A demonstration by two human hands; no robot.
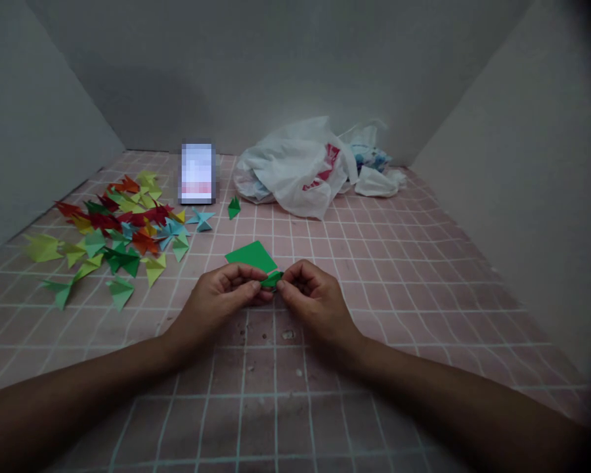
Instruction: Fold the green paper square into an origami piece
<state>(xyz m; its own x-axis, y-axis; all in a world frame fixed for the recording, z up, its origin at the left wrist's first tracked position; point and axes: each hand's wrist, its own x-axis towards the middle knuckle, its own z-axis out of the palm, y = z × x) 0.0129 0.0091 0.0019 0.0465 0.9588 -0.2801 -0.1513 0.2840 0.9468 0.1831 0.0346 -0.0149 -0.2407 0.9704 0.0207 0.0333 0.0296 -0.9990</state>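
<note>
My left hand (224, 295) and my right hand (312, 299) meet over the pink tiled floor (398, 276), fingers curled. Both pinch a small folded piece of green paper (272, 280) between thumbs and fingertips. Just beyond my hands lies a flat green paper sheet (252, 255). To the left spreads a pile of folded paper shapes (118, 230) in red, yellow, green, orange and light blue. One single green folded shape (234, 207) stands apart, farther back.
A crumpled white plastic bag (300, 167) with more bags beside it lies at the back wall. A blurred upright rectangular object (197, 172) stands left of it. Grey walls close in on the left, back and right.
</note>
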